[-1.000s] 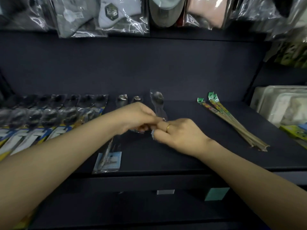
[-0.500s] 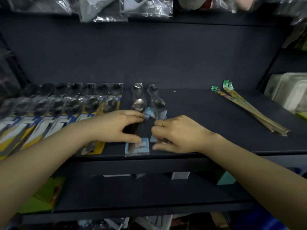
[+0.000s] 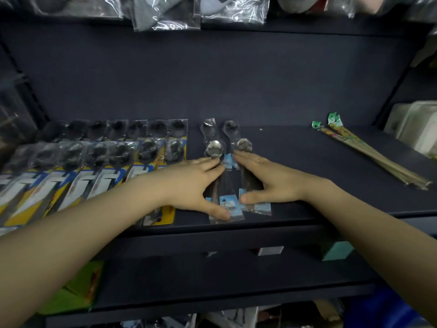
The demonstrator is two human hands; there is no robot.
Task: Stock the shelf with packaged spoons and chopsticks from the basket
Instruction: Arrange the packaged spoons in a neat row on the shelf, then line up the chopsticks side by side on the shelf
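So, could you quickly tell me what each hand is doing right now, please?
Left hand: open, fingers flat on the left spoon packet.
Right hand: open, fingers flat on the right spoon packet.

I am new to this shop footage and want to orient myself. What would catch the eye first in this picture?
First, the two bare hands at the centre: the left hand and the right hand lie flat on two clear-plastic packets of metal spoons with blue labels at the front of the dark shelf. To the left lies a row of yellow-and-blue carded spoon packs; to the far right lie green-tipped packaged chopsticks.
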